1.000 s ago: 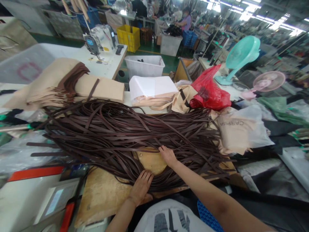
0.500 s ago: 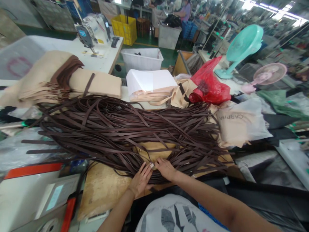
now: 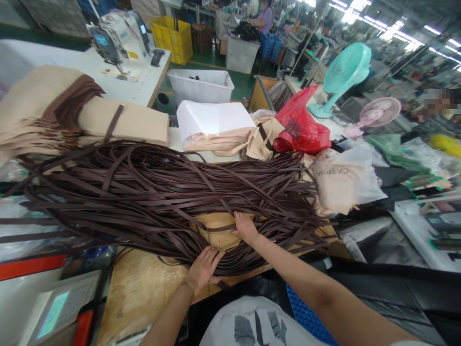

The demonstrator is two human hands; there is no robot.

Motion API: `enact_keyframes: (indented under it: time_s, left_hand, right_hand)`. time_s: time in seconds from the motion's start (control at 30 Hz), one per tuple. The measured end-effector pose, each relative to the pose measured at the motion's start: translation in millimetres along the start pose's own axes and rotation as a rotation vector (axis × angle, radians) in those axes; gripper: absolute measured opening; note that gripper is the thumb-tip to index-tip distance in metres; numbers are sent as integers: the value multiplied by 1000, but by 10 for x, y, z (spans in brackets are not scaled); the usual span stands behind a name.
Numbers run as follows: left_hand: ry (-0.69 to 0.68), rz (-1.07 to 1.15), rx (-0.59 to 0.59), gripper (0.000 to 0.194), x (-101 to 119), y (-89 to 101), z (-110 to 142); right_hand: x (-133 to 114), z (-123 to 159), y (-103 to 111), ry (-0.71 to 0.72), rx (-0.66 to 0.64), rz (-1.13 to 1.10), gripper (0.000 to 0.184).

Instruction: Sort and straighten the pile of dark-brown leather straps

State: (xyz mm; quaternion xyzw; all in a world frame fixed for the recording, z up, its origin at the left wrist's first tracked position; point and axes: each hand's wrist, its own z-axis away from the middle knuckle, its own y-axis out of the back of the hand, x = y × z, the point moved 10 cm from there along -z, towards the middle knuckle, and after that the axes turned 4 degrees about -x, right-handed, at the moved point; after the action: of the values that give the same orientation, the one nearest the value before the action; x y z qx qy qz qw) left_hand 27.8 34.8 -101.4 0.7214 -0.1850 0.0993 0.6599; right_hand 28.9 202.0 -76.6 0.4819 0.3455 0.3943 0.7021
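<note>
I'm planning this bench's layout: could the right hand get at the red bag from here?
Probably, with a stretch: mainly the brown straps lie between the right hand and the red bag, whose top looks uncovered.

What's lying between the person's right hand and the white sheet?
In the head view, dark brown straps fill most of the stretch between the right hand and the white sheet; pale tabletop and beige layers show beyond them.

The right hand [image 3: 247,229] sits farther forward than the left hand [image 3: 203,268], both palm-down.
</note>
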Motion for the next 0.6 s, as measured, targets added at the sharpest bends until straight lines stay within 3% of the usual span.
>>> enact_keyframes:
  time_s: [0.1,0.2,0.33,0.4,0.5,0.6]
  left_hand:
    - [40,4,8,97,-45,5,0]
    - [76,3,2,102,-76,-4,-18]
    - [112,3,-19,90,-117,-14,-71]
    - [103,1,-31,79,-128,-1,-114]
    - [49,-8,-51,65,-122,45,-195]
    - [4,-28,-67,58,-115,90,-260]
  right_hand:
    - [-318,179,-222,182,-80,-17,37]
    - [-616,394,-352,348,-130,-43,30]
    - [-749,530,-289,455,-162,-100,35]
    - [-740,593,-182,435,-148,-123,41]
    - [-791,809,11,329,-1,-203,40]
    - [-1239,1213,-119,480,67,-270,29]
